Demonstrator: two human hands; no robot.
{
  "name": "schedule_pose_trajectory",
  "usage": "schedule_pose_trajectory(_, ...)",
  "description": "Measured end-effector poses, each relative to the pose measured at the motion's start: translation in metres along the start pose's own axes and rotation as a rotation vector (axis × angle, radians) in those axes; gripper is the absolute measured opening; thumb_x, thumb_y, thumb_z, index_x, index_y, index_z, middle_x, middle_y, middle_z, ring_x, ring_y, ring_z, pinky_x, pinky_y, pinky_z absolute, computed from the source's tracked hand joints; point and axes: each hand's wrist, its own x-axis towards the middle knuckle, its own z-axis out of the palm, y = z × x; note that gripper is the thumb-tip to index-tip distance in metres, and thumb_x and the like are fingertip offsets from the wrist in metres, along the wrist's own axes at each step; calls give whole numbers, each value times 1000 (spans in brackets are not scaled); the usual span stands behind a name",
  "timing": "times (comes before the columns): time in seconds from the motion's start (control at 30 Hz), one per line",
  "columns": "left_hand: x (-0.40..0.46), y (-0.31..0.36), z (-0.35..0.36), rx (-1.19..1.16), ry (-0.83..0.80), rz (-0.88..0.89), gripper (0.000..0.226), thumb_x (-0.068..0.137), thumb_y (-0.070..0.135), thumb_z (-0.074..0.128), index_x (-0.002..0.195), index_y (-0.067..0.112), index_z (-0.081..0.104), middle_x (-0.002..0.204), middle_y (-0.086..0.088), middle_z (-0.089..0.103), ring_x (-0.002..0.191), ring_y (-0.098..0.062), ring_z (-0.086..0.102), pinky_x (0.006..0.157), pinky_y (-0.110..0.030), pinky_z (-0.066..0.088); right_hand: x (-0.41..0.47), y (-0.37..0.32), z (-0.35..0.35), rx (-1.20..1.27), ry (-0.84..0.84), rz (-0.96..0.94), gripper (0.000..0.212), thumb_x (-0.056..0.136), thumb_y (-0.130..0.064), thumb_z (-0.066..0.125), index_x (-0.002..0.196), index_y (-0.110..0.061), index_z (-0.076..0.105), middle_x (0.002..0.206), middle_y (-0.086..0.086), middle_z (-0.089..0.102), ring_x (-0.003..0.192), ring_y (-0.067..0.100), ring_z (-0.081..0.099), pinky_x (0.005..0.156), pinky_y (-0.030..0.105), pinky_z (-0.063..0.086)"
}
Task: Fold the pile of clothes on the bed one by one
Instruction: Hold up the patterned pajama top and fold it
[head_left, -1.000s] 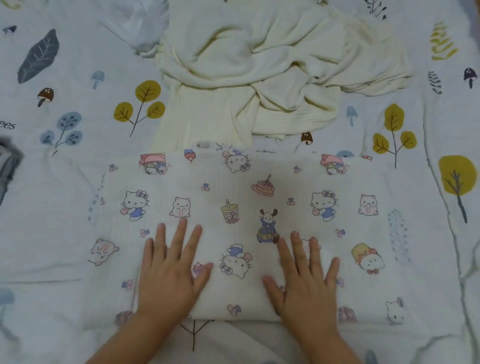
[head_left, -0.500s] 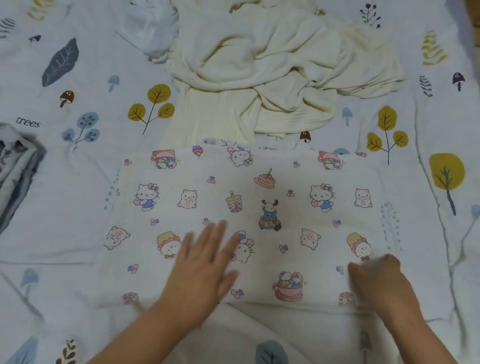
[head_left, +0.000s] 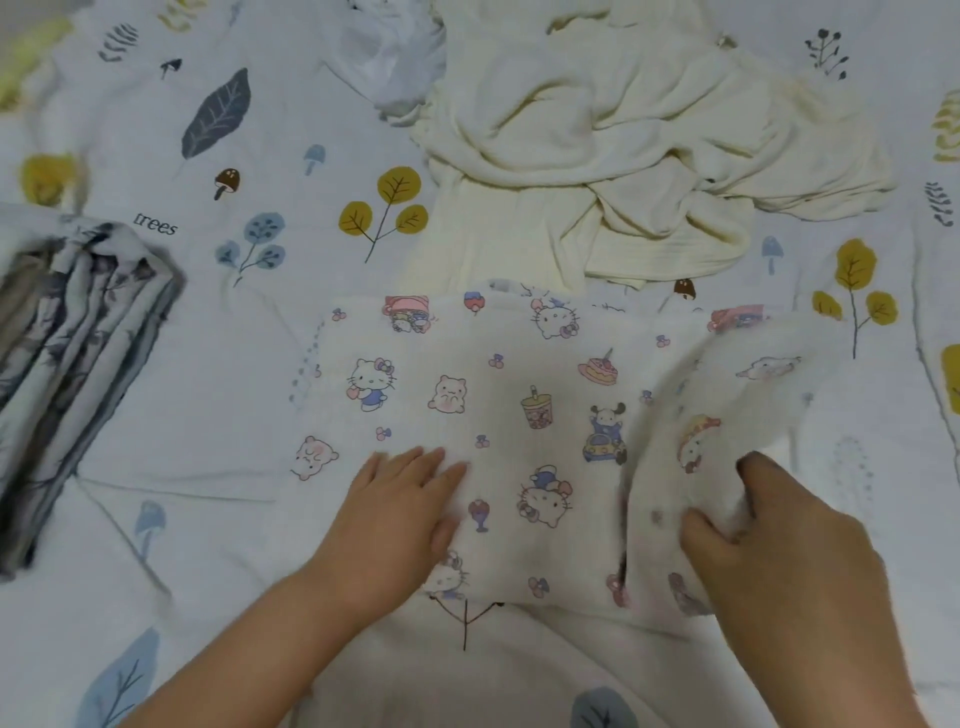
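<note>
Left hand (head_left: 402, 519) is laid flat, palm down, fingers straight and close together, pressed on the cloth (head_left: 467, 395); forearm is extended from the lower left. Right hand (head_left: 779, 551) is curled, thumb and fingers pinched on a raised fold of the cloth; forearm enters from the lower right.

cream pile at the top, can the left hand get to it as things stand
Probably yes: the left hand only rests flat on the cartoon cloth, and nothing stands between it and the cream pile.
</note>
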Motion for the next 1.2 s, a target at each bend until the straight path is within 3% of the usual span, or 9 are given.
schedule_pose_trajectory(0.2,-16,-54,-23,-371,141,-238,35,93,18,50,128,22,54,123,9,59,104,-10,58,86,-6,34,-24,-85,40,-132,-94,-280,42,86,-30,55,125,-34,40,75,-12,49,67,13,49,55,24,33)
schedule_pose_trajectory(0.33,-19,-73,-27,-852,253,-464,26,98,14,41,103,17,66,97,10,67,91,-7,60,75,1,39,-38,-130,86,-189,-40,-451,41,32,-17,87,69,-16,68,49,0,55,38,14,53,34,21,27)
schedule_pose_trajectory(0.43,-18,-80,-35,-1125,200,-574,39,101,24,30,92,21,68,86,4,72,82,-10,63,73,-9,47,-43,-141,122,-138,-328,-555,47,70,-5,69,115,-9,56,97,11,62,83,24,62,65,29,48)
schedule_pose_trajectory(0.53,-12,-84,-38,-1163,84,-620,44,99,37,33,83,13,66,81,2,70,79,-17,61,78,-26,46,-46,-132,153,-143,-466,-692,52,91,-7,46,139,-11,28,129,12,46,119,27,42,97,36,35)
schedule_pose_trajectory(0.73,17,-62,-31,-816,36,-521,41,68,49,72,94,21,60,86,5,68,82,-13,63,76,-32,51,-44,-115,143,-83,-621,-826,52,95,-24,41,144,-17,25,136,6,43,124,21,34,107,29,24)
schedule_pose_trajectory(0.87,25,-56,-34,-778,-26,-440,24,75,20,73,97,14,69,92,-3,72,87,-17,66,84,-39,53,-38,-102,120,-11,-375,-871,31,77,-17,58,106,-14,67,99,0,69,94,17,62,86,28,52)
schedule_pose_trajectory(1.0,8,-79,-36,-931,178,-507,15,79,13,69,87,26,66,84,9,71,83,-11,67,76,-29,54,-8,-77,106,113,83,-576,32,74,-5,62,105,-10,67,115,14,63,108,34,58,91,45,47)
schedule_pose_trajectory(1.1,-1,-85,-31,-711,250,-573,57,78,17,70,128,18,43,105,12,58,102,-15,58,73,-25,44,14,-71,109,175,-131,-178,64,92,-33,50,147,-25,19,156,5,8,142,23,10,113,41,17)
schedule_pose_trajectory(1.2,10,-82,-25,-591,317,-502,78,82,31,66,145,22,21,119,7,38,106,-10,42,82,-24,31,19,-76,128,311,-311,-52,80,91,-42,49,148,-31,-6,157,0,-7,143,22,8,112,40,21)
